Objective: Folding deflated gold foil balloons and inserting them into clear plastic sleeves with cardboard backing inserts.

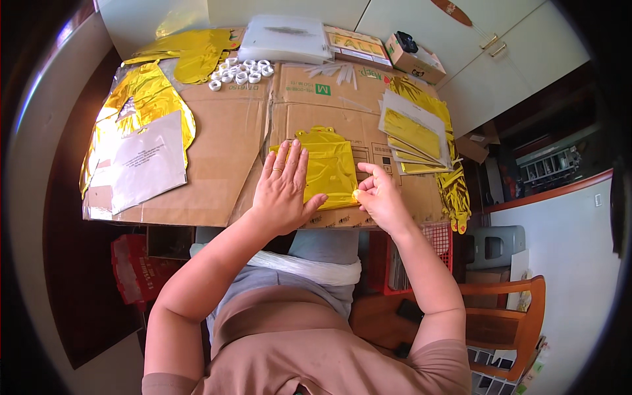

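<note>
A person sits at a table covered with flattened brown cardboard (224,138), seen from above. Their left hand (283,187) lies flat with fingers spread, pressing down the left part of a folded gold foil balloon (329,164) just in front of them. Their right hand (380,197) is partly curled, thumb and forefinger pinching the balloon's lower right corner. The balloon already looks folded into a compact rectangle, so the folding seems close to done, though it is not yet in a sleeve. To the right, a fanned stack of clear packets (415,138) each holds a folded gold piece, which suggests several are finished. To the left, a large gold foil balloon (141,105) lies unfolded under a clear plastic bag with a white printed sheet (145,161), and more gold foil (191,52) waits at the far edge, so work appears to remain. Small white ribbon rolls (240,71) and a pile of empty clear bags (284,39) sit at the back.
</note>
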`<act>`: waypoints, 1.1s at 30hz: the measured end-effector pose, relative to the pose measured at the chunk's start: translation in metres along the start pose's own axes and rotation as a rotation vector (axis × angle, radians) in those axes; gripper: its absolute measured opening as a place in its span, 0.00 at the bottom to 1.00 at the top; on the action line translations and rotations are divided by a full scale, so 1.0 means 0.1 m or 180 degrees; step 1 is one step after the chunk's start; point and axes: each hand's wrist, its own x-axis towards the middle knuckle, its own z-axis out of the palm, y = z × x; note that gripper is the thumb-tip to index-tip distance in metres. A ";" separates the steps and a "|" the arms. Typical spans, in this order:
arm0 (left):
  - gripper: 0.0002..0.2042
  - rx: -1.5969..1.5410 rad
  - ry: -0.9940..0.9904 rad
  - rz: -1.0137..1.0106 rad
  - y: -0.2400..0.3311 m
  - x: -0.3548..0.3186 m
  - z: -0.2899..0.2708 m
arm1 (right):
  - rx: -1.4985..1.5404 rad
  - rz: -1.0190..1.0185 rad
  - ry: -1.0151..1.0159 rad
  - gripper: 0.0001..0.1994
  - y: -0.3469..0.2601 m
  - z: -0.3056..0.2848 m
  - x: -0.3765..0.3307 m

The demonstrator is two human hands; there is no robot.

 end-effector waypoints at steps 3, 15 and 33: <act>0.44 0.0023 0.0013 0.0005 0.01 0.00 0.00 | -0.0293 -0.0113 0.0109 0.26 -0.03 0.04 -0.04; 0.45 0.0065 -0.0055 -0.0030 -0.01 0.00 0.05 | -0.2299 -0.2214 0.0693 0.28 -0.15 0.44 0.07; 0.44 -0.0147 0.0116 -0.0101 0.00 -0.02 0.01 | -0.3055 -0.1442 -0.0080 0.39 0.11 0.24 0.21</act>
